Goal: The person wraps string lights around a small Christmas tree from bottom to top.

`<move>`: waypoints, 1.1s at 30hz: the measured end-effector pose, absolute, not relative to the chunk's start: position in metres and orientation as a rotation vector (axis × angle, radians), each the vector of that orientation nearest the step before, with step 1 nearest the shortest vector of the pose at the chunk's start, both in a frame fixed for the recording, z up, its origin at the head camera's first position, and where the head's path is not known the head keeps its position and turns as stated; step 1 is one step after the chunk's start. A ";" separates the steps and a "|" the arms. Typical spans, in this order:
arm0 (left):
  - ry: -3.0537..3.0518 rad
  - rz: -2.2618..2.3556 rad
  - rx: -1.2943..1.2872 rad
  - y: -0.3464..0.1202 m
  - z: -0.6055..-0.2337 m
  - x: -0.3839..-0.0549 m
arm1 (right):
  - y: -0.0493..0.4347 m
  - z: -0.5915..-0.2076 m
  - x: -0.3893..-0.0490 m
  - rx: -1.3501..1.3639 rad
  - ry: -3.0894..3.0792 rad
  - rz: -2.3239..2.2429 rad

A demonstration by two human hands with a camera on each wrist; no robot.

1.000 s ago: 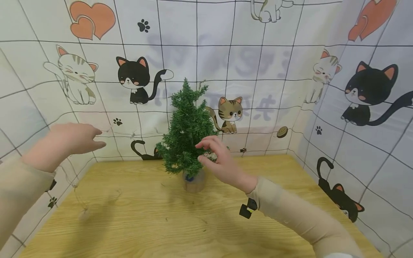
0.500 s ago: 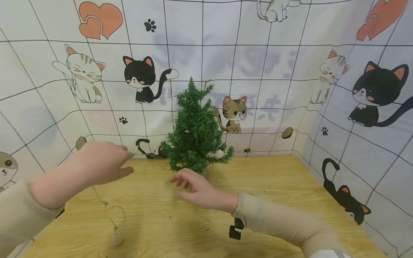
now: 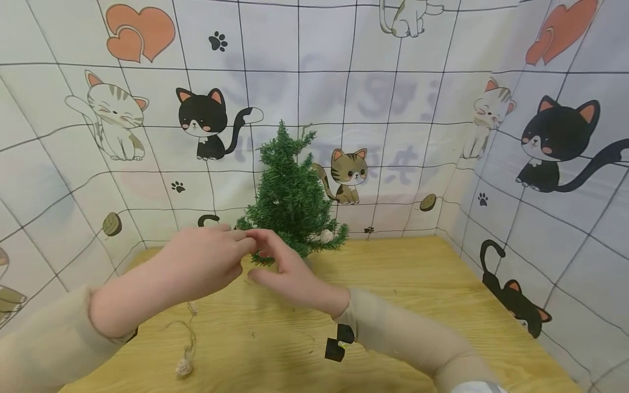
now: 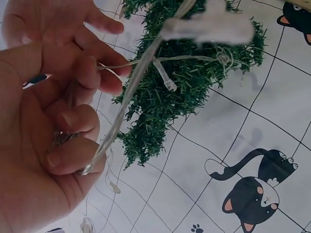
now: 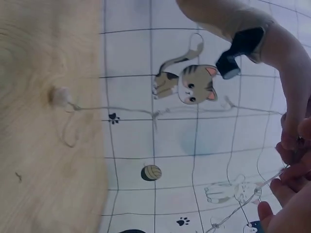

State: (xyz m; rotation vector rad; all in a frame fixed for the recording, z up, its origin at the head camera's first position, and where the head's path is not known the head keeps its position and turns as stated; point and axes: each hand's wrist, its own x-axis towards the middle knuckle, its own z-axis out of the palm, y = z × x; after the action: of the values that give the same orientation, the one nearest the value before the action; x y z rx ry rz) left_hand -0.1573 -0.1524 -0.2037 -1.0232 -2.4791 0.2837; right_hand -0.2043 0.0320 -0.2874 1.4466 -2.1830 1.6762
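My left hand [image 3: 196, 262] grips a thin pale wire of string lights [image 4: 124, 97], its fingers curled round it in the left wrist view. From this hand the strand hangs to the table, ending in a whitish ball [image 3: 184, 367]. The right hand [image 3: 292, 281] reaches in from the right, fingertips right at the left hand's, thumb and index apart. One length of wire runs past those fingers towards the green artificial tree [image 3: 290, 191]. A small clear bulb [image 4: 167, 80] hangs on the wire before the branches, beside a blurred white piece [image 4: 214, 29].
The tree stands at the back of the wooden table [image 3: 417, 305]; another pale ball [image 3: 326, 236] sits among its lower right branches. A cloth wall [image 3: 393, 98] with printed cats encloses the back and sides. Each sleeve carries a black wrist mount, one showing under the right cuff [image 3: 339, 344].
My left hand has moved right, from the left side to in front of the tree, trailing the strand and its ball. The right hand has come down and left from the tree to meet it.
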 end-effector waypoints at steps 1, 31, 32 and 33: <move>-2.453 0.277 -1.023 -0.151 -0.203 -0.158 | 0.032 -0.284 -0.207 1.431 -2.210 1.684; -2.237 -0.040 -0.718 -0.184 -0.181 -0.191 | 0.014 -0.211 -0.271 1.239 -2.249 1.459; -2.239 -0.045 -0.715 -0.185 -0.181 -0.191 | 0.013 -0.210 -0.272 1.239 -2.255 1.461; -2.240 -0.047 -0.710 -0.186 -0.180 -0.192 | 0.012 -0.210 -0.272 1.239 -2.259 1.461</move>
State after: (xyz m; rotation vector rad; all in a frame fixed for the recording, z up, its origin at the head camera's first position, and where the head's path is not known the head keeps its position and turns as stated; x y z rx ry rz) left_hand -0.1921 -0.1864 -0.1804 -0.7097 -2.2403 -0.0474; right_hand -0.2723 0.0116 -0.2101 1.2393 -2.2585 1.4614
